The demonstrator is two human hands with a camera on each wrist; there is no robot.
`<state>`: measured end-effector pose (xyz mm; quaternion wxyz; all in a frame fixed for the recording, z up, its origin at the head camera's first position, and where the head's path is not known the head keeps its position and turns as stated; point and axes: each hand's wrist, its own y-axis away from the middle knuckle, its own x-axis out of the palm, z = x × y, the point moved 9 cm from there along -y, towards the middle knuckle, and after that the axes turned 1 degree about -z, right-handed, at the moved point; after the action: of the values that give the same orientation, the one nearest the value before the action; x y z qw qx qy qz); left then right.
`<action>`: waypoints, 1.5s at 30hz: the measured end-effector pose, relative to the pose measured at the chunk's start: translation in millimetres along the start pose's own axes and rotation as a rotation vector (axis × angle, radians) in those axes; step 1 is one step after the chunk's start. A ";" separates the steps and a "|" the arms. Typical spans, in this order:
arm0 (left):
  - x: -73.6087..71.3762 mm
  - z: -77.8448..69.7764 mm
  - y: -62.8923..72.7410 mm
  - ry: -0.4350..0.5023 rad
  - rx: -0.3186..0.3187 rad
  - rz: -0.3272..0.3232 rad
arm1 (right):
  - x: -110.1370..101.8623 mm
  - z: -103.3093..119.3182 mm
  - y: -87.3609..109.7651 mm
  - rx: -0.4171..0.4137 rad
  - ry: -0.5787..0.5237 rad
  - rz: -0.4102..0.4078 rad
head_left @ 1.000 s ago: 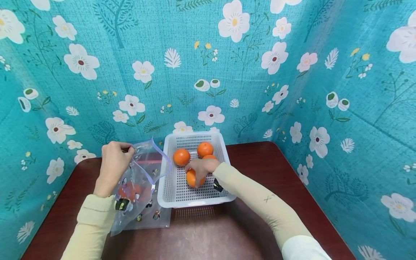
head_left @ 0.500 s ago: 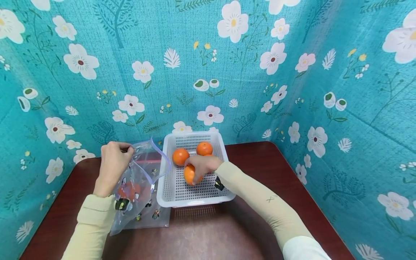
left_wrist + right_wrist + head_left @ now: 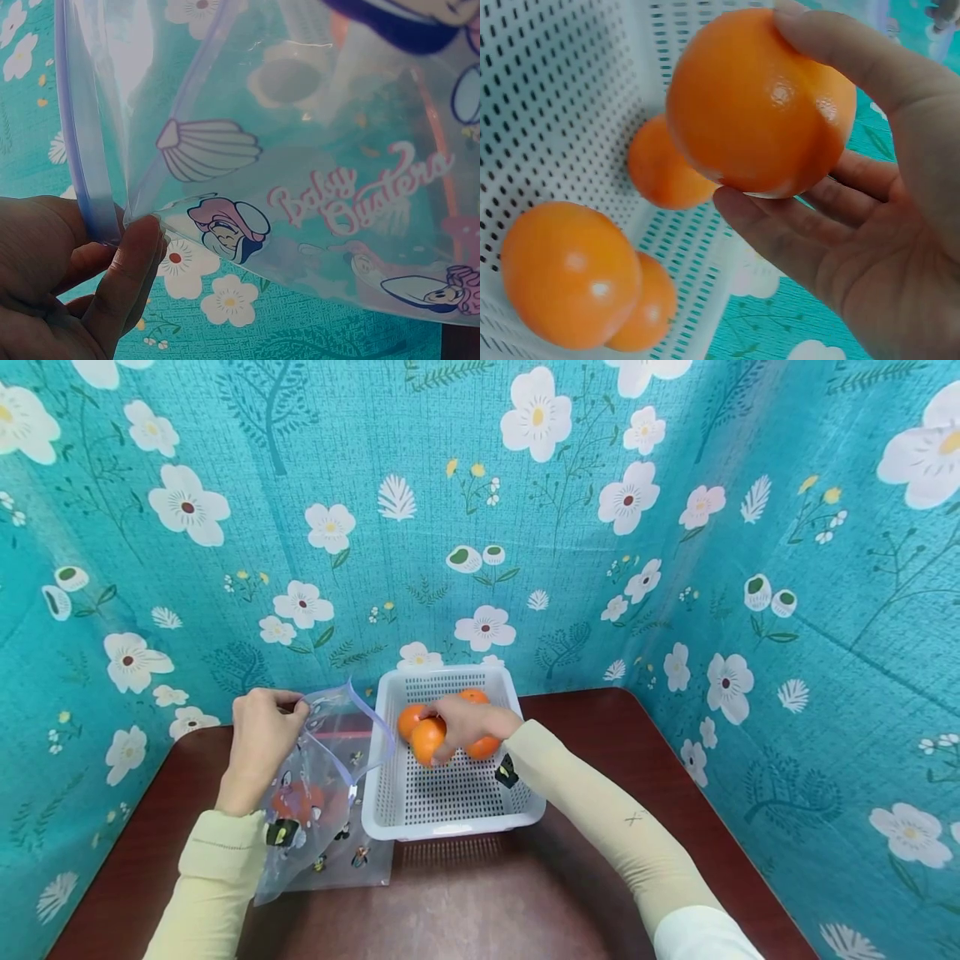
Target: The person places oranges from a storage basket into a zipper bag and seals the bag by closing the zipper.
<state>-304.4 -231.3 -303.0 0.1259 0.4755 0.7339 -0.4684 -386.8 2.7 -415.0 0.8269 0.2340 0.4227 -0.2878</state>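
**One bag [image 3: 307, 172] pinched, one orange [image 3: 757, 105] gripped**

Blue flowered cloth [image 3: 420, 543], the biggest thing, rises from nine through twelve to three o'clock around one dark red-brown table [image 3: 585, 743]. On that sits one white basket [image 3: 450, 831], with the bag at its nine o'clock.

The left hand [image 3: 262, 735] has thumb and finger closed on the bag's mouth, near the bag's eleven o'clock. That small pinch could slip, letting the limp film sag. One reddish round shape [image 3: 303, 802] shows through, perhaps another orange, though the printed film blurs it.

The right hand [image 3: 468, 722] curves half-spread around the orange, inside the basket's rim towards ten o'clock. Smooth peel under fingertips might cause a drop, bumping a neighbour. Three loose oranges [image 3: 483, 748] lie at ten, one and three o'clock: four with the held one.
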 end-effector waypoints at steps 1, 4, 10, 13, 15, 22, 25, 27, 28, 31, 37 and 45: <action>-0.1 0.2 -0.2 0.000 0.001 -0.001 | -2.9 2.4 -0.7 -0.014 0.002 -0.012; 0.4 0.7 -1.4 0.001 0.004 -0.002 | -11.1 8.1 -2.6 -0.046 0.011 -0.049; 1.3 1.8 -3.9 0.005 0.005 -0.002 | -21.1 13.8 -2.9 -0.073 0.002 -0.092; 1.1 2.5 -4.3 0.001 0.000 -0.005 | -25.9 17.6 -3.5 -0.099 -0.011 -0.121; 0.8 3.2 -4.2 -0.002 -0.005 -0.007 | -30.3 20.6 -3.5 -0.116 -0.018 -0.150; 2.3 5.7 -3.8 -0.004 -0.004 -0.009 | -44.2 28.9 -1.6 -0.165 -0.030 -0.255; 4.2 6.7 -3.9 -0.004 -0.007 -0.009 | -47.4 31.6 -1.6 -0.207 -0.049 -0.309; 5.0 7.0 -3.8 -0.006 -0.010 -0.010 | -49.1 33.4 -1.3 -0.235 -0.067 -0.343; 5.2 6.9 -3.7 -0.006 -0.011 -0.010 | -49.8 34.3 -1.2 -0.248 -0.075 -0.358; 5.4 6.5 -3.8 -0.008 -0.017 -0.008 | -52.8 38.1 -0.5 -0.277 -0.096 -0.391; 5.4 6.2 -5.2 -0.006 -0.019 -0.010 | -59.1 49.7 2.1 -0.333 -0.106 -0.435; 6.5 7.2 -4.9 -0.011 -0.041 -0.005 | -58.4 62.6 5.0 -0.373 -0.127 -0.441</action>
<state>-313.5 -233.9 -308.1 0.1386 0.4685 0.7437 -0.4563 -376.0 -16.8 -332.2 0.7978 -0.0382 0.4566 -0.3919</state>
